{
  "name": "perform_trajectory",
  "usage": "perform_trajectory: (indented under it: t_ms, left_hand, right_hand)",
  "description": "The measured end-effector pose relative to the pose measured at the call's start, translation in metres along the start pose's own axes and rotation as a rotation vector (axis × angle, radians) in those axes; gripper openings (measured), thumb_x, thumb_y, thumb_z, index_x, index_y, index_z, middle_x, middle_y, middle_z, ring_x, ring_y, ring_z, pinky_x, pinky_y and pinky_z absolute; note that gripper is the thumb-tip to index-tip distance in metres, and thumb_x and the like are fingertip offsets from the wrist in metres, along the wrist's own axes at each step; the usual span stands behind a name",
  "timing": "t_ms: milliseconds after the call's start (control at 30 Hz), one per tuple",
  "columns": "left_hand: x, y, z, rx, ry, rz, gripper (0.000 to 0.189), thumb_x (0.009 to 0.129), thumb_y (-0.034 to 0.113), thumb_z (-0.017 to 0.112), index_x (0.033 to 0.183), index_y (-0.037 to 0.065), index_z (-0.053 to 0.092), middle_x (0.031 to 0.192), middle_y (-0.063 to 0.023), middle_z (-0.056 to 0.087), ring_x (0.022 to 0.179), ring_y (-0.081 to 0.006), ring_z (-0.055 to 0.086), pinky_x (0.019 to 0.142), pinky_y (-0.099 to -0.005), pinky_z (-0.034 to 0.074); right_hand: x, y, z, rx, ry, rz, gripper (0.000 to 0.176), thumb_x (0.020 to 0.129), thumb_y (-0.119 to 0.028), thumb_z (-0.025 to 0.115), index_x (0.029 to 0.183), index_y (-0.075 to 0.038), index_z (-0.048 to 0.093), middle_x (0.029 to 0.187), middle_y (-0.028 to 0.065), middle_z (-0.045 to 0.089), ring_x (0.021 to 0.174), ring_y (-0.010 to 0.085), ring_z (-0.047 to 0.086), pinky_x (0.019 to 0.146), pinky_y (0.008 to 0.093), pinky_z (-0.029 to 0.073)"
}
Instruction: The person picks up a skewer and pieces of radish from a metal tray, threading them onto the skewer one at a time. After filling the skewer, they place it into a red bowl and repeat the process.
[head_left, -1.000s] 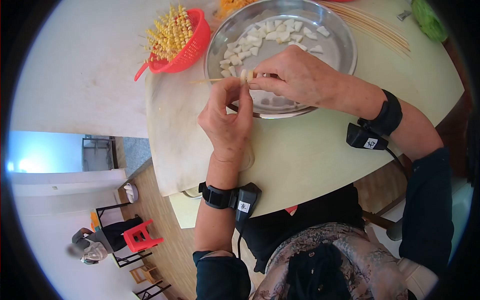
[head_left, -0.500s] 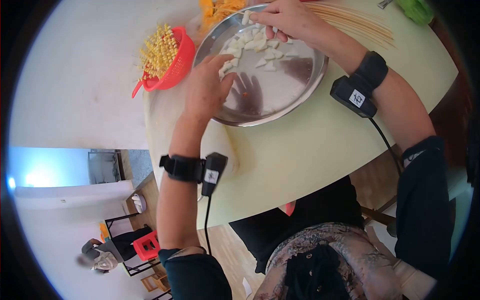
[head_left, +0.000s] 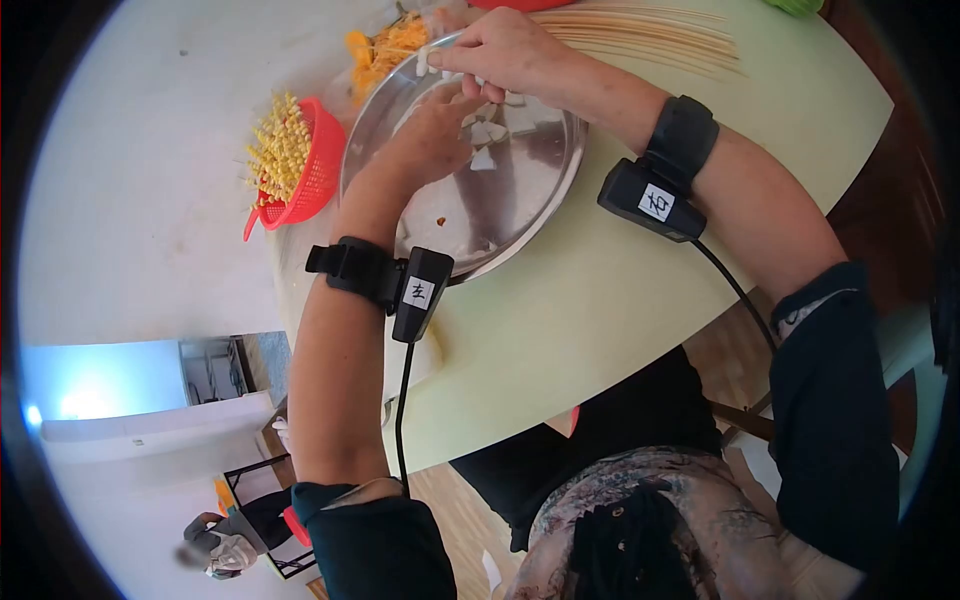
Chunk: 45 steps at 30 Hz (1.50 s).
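Observation:
A round metal tray [head_left: 545, 190] holds loose white chunks [head_left: 485, 135], cut small; their kind I cannot make out. Over its far side, my right hand [head_left: 515, 55] is closed on a thin skewer, mostly hidden by the fingers, with white pieces [head_left: 423, 62] showing beside the fingertips. My left hand [head_left: 425, 140] is over the chunks, its fingers drawn together right below the right hand. Its fingertips are partly covered, and whatever they pinch is hidden. Both wrists wear black straps with small boxes.
Left of the tray stands a red basket [head_left: 320, 165] of yellow-white loaded skewers [head_left: 285, 150]. Orange shreds [head_left: 385, 50] lie behind the tray, and bare sticks [head_left: 640, 35] fan out at the far right. In the background a person [head_left: 235, 535] is by a table.
My left hand has moved from the tray's left side up to the right hand, its fingers drawing together. My right hand still holds the skewer. The view has shifted slightly.

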<state>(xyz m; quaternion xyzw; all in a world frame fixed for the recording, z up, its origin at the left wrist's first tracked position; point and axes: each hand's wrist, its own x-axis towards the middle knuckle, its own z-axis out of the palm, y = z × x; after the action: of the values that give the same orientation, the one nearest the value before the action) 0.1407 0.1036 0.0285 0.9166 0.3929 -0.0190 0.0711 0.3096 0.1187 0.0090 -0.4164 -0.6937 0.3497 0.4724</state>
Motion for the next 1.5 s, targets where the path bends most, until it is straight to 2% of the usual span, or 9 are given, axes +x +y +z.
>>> perform_trajectory:
  t_ms: [267, 533, 667, 767, 867, 933, 1200, 1300, 1500]
  left_hand:
    - [-0.045, -0.02, 0.003, 0.055, 0.145, -0.095, 0.042, 0.066, -0.008, 0.06, 0.105, 0.006, 0.062, 0.11, -0.0131, 0.054, 0.105, -0.0329, 0.054, 0.089, -0.0377, 0.045]
    - [-0.079, -0.028, -0.006, -0.121, 0.185, -0.266, 0.019, 0.077, 0.007, 0.069, 0.094, 0.001, 0.063, 0.086, -0.0102, 0.06, 0.066, -0.0198, 0.06, 0.065, -0.0308, 0.049]
    - [-0.066, -0.013, -0.016, 0.025, 0.183, -0.161, 0.025, 0.076, 0.01, 0.071, 0.098, 0.001, 0.063, 0.085, -0.01, 0.062, 0.066, -0.0196, 0.06, 0.065, -0.0316, 0.049]
    - [-0.047, 0.006, -0.014, -0.075, 0.149, -0.123, 0.036, 0.076, 0.012, 0.072, 0.11, 0.004, 0.062, 0.099, -0.011, 0.062, 0.078, -0.0219, 0.062, 0.07, -0.0335, 0.049]
    - [-0.027, 0.017, -0.002, -0.061, 0.121, 0.161, 0.053, 0.077, 0.01, 0.071, 0.127, 0.013, 0.053, 0.127, -0.0125, 0.05, 0.101, -0.0267, 0.056, 0.079, -0.0371, 0.048]
    - [-0.017, 0.022, 0.007, -0.049, 0.148, 0.223, 0.052, 0.076, 0.008, 0.071, 0.125, 0.013, 0.055, 0.124, -0.012, 0.051, 0.098, -0.0262, 0.057, 0.078, -0.0363, 0.048]
    - [-0.022, -0.002, -0.014, -0.141, -0.046, 0.117, 0.028, 0.074, 0.004, 0.072, 0.101, 0.008, 0.065, 0.102, -0.0047, 0.058, 0.084, -0.0173, 0.057, 0.068, -0.0298, 0.048]
    - [-0.026, -0.005, -0.024, -0.12, -0.018, 0.004, 0.029, 0.075, 0.005, 0.072, 0.103, 0.008, 0.064, 0.103, -0.0037, 0.058, 0.087, -0.0154, 0.057, 0.069, -0.0301, 0.048]
    - [0.012, 0.012, -0.009, -0.051, 0.106, 0.198, 0.042, 0.076, 0.012, 0.07, 0.116, 0.007, 0.059, 0.113, -0.014, 0.056, 0.103, -0.0276, 0.055, 0.083, -0.0355, 0.047]
  right_hand:
    - [-0.012, -0.016, -0.002, 0.044, 0.039, -0.015, 0.042, 0.081, -0.034, 0.061, 0.092, 0.006, 0.057, 0.057, 0.008, 0.063, 0.042, 0.0107, 0.056, 0.041, 0.0233, 0.045]
    - [-0.011, -0.012, 0.0, 0.052, 0.024, -0.053, 0.04, 0.081, -0.033, 0.064, 0.089, 0.006, 0.058, 0.058, 0.0084, 0.064, 0.042, 0.0105, 0.056, 0.042, 0.023, 0.045]
    - [-0.012, -0.014, -0.001, 0.035, 0.016, -0.02, 0.038, 0.081, -0.034, 0.062, 0.076, 0.004, 0.063, 0.058, 0.0082, 0.063, 0.042, 0.0109, 0.056, 0.044, 0.0236, 0.047]
    - [-0.018, -0.024, -0.004, 0.2, 0.041, 0.079, 0.032, 0.088, -0.022, 0.059, 0.071, 0.004, 0.061, 0.059, 0.0064, 0.06, 0.044, 0.0115, 0.056, 0.042, 0.0246, 0.046]
    - [-0.015, -0.02, -0.004, 0.265, 0.076, 0.027, 0.035, 0.088, -0.023, 0.059, 0.064, 0.004, 0.057, 0.056, 0.0077, 0.059, 0.043, 0.0115, 0.053, 0.042, 0.0268, 0.044]
    - [-0.01, -0.013, -0.006, -0.052, 0.03, -0.062, 0.041, 0.082, -0.036, 0.06, 0.063, 0.001, 0.064, 0.057, 0.0081, 0.063, 0.043, 0.0114, 0.057, 0.046, 0.0247, 0.048]
    - [-0.01, -0.011, -0.005, 0.015, 0.025, -0.022, 0.04, 0.083, -0.036, 0.058, 0.068, 0.001, 0.065, 0.059, 0.0076, 0.064, 0.048, 0.0123, 0.06, 0.047, 0.0259, 0.048]
    - [-0.008, -0.01, -0.003, 0.062, 0.064, -0.01, 0.039, 0.084, -0.036, 0.058, 0.072, 0.001, 0.065, 0.061, 0.0072, 0.064, 0.049, 0.0121, 0.06, 0.048, 0.0262, 0.048]
    - [-0.004, -0.007, -0.004, 0.217, 0.141, 0.049, 0.039, 0.085, -0.036, 0.058, 0.075, 0.0, 0.066, 0.061, 0.0061, 0.064, 0.049, 0.0119, 0.058, 0.049, 0.0272, 0.049]
